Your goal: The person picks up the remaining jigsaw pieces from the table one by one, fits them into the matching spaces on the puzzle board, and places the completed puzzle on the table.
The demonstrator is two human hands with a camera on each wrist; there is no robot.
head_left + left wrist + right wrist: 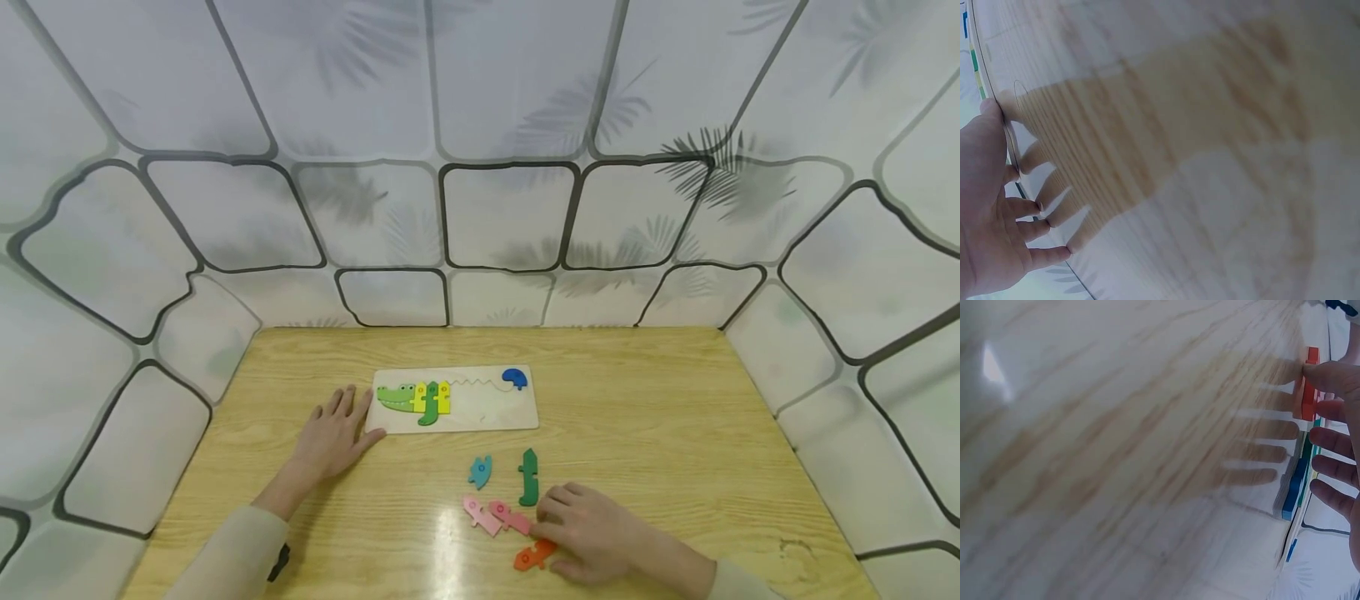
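head view: we have the left hand (pixel 330 437) flat and relaxed, fingers spread, grasping nothing, at the left end of the board (pixel 480 415); its thumb seems to touch the near corner. just right of that hand, on the board, sit the green crocodile head (pixel 393 398) and three body pieces (pixel 431 400); further right, the dark blue piece (pixel 514 378). the right hand (pixel 588 529) pinches the orange piece (pixel 534 554), which lies at its thumb and index finger. left of that hand are the darker pink piece (pixel 511 517) and light pink piece (pixel 481 515); ahead of its fingers, the dark green piece (pixel 529 477), with the light blue piece (pixel 480 472) further left.

left wrist view: we see straight, parted fingers, nothing gripped, the board just beyond the thumb.

right wrist view: we see thumb and index finger on the orange piece, other fingers loose (whether it's off the table (pixel 1147 425), we can't tell).

we'd label this the picking-up step. next move, we judge, calls for carrying it forward-left of the right hand and lining up its notches, left hand steadying the board.
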